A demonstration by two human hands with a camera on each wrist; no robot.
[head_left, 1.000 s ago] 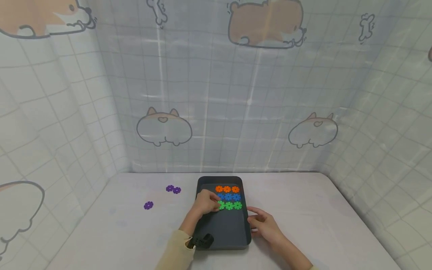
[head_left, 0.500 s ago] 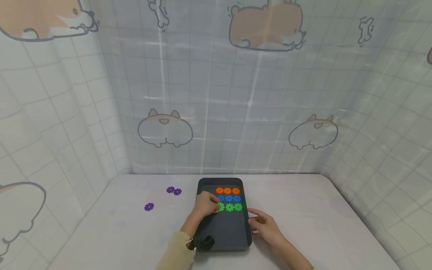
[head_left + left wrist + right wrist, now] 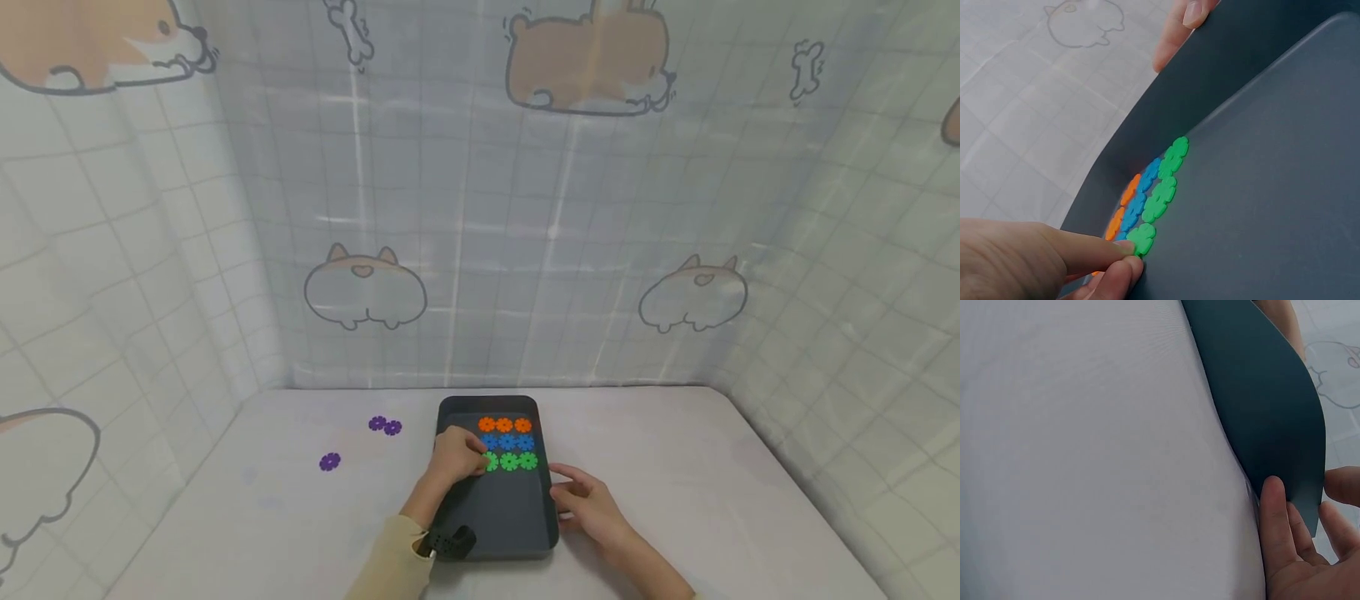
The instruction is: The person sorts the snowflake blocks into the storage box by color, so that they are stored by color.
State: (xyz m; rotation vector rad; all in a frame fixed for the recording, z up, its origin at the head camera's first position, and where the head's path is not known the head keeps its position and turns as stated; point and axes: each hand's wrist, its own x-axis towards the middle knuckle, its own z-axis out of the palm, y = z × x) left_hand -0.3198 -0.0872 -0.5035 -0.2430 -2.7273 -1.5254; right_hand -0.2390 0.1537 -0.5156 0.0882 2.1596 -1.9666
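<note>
My left hand [image 3: 455, 455] reaches into a dark grey tray [image 3: 501, 518] and pinches a green flower-shaped plastic piece [image 3: 1142, 236] between thumb and forefinger, low over the tray floor. That piece is at the left end of a green row; two more green pieces [image 3: 519, 461] continue it rightward. Above lie a row of blue pieces [image 3: 507, 442], partly behind my fingers, and a row of orange pieces [image 3: 505, 425]. My right hand [image 3: 594, 505] rests its loosely bent fingers against the outer right wall of the tray, fingertips at the wall and rim in the right wrist view.
Two purple flower-shaped pieces [image 3: 386, 426] lie together on the white tabletop [image 3: 262, 508] left of the tray, and one more purple piece [image 3: 330, 462] lies nearer. A curtain [image 3: 480, 250] with cartoon dogs hangs behind and at both sides. A black wrist strap [image 3: 452, 542] overlaps the tray's lower left corner.
The head view shifts slightly. Both hands, the tray and the pieces stay in nearly the same places, with my left fingers still on the green piece.
</note>
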